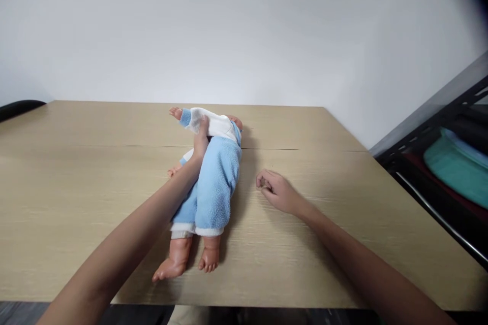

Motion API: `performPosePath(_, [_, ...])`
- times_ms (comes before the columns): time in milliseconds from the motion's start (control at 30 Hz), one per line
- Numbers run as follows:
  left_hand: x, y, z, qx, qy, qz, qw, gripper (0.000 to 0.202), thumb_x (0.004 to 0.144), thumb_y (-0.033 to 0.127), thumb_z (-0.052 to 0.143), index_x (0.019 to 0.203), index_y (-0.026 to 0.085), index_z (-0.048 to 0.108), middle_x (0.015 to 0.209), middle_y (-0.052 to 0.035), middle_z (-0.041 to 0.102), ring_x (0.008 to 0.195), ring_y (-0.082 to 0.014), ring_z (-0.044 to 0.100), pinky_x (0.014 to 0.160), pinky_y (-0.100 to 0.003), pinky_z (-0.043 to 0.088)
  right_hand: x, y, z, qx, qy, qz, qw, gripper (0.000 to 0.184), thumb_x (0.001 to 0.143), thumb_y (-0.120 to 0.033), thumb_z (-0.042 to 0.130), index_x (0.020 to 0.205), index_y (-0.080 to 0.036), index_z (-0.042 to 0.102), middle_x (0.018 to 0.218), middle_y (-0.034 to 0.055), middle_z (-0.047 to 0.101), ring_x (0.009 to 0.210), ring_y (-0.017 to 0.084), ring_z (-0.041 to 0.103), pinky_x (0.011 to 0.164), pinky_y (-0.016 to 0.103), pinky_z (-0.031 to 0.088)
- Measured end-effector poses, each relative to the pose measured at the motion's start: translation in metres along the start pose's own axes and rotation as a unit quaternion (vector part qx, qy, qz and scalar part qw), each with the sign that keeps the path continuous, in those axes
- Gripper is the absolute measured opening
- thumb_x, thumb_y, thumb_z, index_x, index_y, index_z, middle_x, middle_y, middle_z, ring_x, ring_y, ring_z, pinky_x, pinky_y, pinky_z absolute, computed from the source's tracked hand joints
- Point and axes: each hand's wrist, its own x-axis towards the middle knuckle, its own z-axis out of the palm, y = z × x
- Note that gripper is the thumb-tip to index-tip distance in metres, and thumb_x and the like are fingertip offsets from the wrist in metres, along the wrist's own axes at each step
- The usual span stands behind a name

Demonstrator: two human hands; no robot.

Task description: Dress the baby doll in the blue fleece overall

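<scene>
A baby doll [213,183] in a light blue fleece suit with white sleeves lies on its side on the wooden table [95,172], bare feet toward me. My left hand [200,139] is closed on the doll's white sleeve near the shoulder. My right hand [275,190] rests on the table just right of the doll, fingers loosely curled, holding nothing I can see. The doll's head is mostly hidden behind its raised arm.
A white partition wall [244,40] stands along the table's far edge. At the right is a dark metal shelf [438,162] holding folded teal cloth [457,167]. A dark chair back [19,107] shows at the far left.
</scene>
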Motion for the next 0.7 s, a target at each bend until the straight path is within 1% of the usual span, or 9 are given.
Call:
performPosePath(67, [0.001,-0.002,0.002,-0.010,-0.001,0.003,1.000,0.062,0.109,0.062,0.050,0.141,0.008,0.056,0.135,-0.0128,0.074,0.139,-0.0268,0.061,0.119,-0.036,0.050,0.001,0.002,0.001,0.000,0.000,-0.005,1.000,0.030,0.080,0.003,0.050,0.093,-0.023,0.059,0.088,-0.0004,0.062,0.075,0.018,0.054,0.072,0.031,0.039])
performPosePath(200, [-0.003,-0.001,0.007,-0.020,-0.001,0.008,1.000,0.059,0.107,0.056,0.058,0.139,0.006,0.059,0.137,-0.0153,0.074,0.139,-0.0306,0.062,0.122,-0.041,0.047,0.002,0.002,0.001,0.001,-0.002,-0.018,1.000,0.031,0.083,0.004,0.048,0.093,-0.023,0.059,0.093,0.0015,0.066,0.085,0.020,0.060,0.079,0.033,0.044])
performPosePath(267, [-0.006,0.000,0.012,-0.017,-0.003,0.019,1.000,0.055,0.103,0.055,0.064,0.134,0.009,0.063,0.138,-0.0143,0.074,0.141,-0.0333,0.062,0.125,-0.044,0.046,0.002,0.002,0.001,-0.001,-0.005,-0.024,1.000,0.031,0.084,0.003,0.049,0.095,-0.023,0.060,0.095,0.0021,0.067,0.090,0.021,0.063,0.084,0.034,0.046])
performPosePath(367, [-0.014,0.001,0.022,0.002,-0.025,0.040,0.999,0.055,0.096,0.058,0.071,0.129,0.014,0.069,0.138,-0.0134,0.075,0.141,-0.0345,0.063,0.127,-0.045,0.045,0.001,0.004,0.001,-0.003,-0.011,-0.031,0.999,0.030,0.086,0.002,0.050,0.097,-0.024,0.062,0.099,0.0029,0.067,0.096,0.022,0.064,0.089,0.036,0.048])
performPosePath(433, [-0.019,0.002,0.028,0.019,-0.045,0.047,0.998,0.057,0.094,0.061,0.072,0.128,0.015,0.070,0.140,-0.0138,0.075,0.141,-0.0341,0.065,0.126,-0.045,0.046,0.001,0.006,0.002,-0.006,-0.011,-0.033,0.999,0.028,0.089,0.001,0.049,0.096,-0.024,0.061,0.100,0.0034,0.066,0.097,0.022,0.064,0.090,0.037,0.049])
performPosePath(533, [-0.026,0.002,0.036,0.059,-0.069,0.045,0.995,0.057,0.094,0.060,0.071,0.128,0.015,0.072,0.140,-0.0132,0.075,0.142,-0.0348,0.064,0.126,-0.046,0.045,0.001,0.010,0.004,-0.015,0.002,-0.032,0.999,0.025,0.092,-0.001,0.048,0.095,-0.024,0.058,0.100,0.0047,0.063,0.095,0.023,0.061,0.089,0.039,0.049])
performPosePath(600, [-0.030,0.002,0.041,0.093,-0.079,0.048,0.991,0.055,0.094,0.059,0.071,0.127,0.015,0.074,0.140,-0.0127,0.075,0.143,-0.0356,0.063,0.127,-0.046,0.044,0.001,0.012,0.005,-0.022,0.015,-0.027,0.999,0.023,0.090,-0.002,0.049,0.093,-0.024,0.056,0.100,0.0056,0.061,0.094,0.025,0.058,0.089,0.040,0.049])
performPosePath(700, [-0.034,0.001,0.048,0.147,-0.090,0.064,0.983,0.052,0.095,0.058,0.069,0.122,0.015,0.075,0.135,-0.0148,0.077,0.139,-0.0372,0.064,0.126,-0.048,0.043,0.002,0.014,0.004,-0.022,0.041,-0.009,0.999,0.022,0.086,-0.003,0.052,0.093,-0.024,0.055,0.101,0.0065,0.060,0.094,0.026,0.056,0.090,0.042,0.047])
